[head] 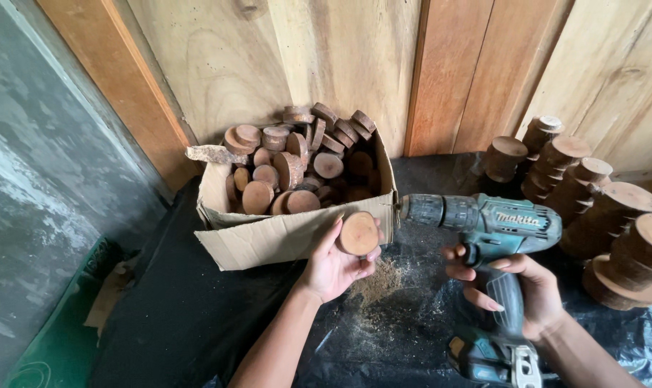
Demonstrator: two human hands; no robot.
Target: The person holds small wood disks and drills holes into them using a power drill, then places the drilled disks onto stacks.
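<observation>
The round wooden disc (358, 233) is held upright, flat cut face toward the camera, just in front of the cardboard box (268, 241). The left hand (333, 266) grips it, fingers curled around its rim. The right hand (530, 291) is closed around the handle of the teal cordless drill (495, 230) (chuck pointing at the disc, just beside it). Sawdust (380, 284) lies on the black-covered bench (196, 316) beneath. Stacked log rounds (592, 208) occupy the bench's right edge.

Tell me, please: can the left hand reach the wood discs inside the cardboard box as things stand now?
Probably not freely. The left hand is right beside the cardboard box, whose top is open over the wood discs, so the way is free. But its grip is already full with one wood disc.
</observation>
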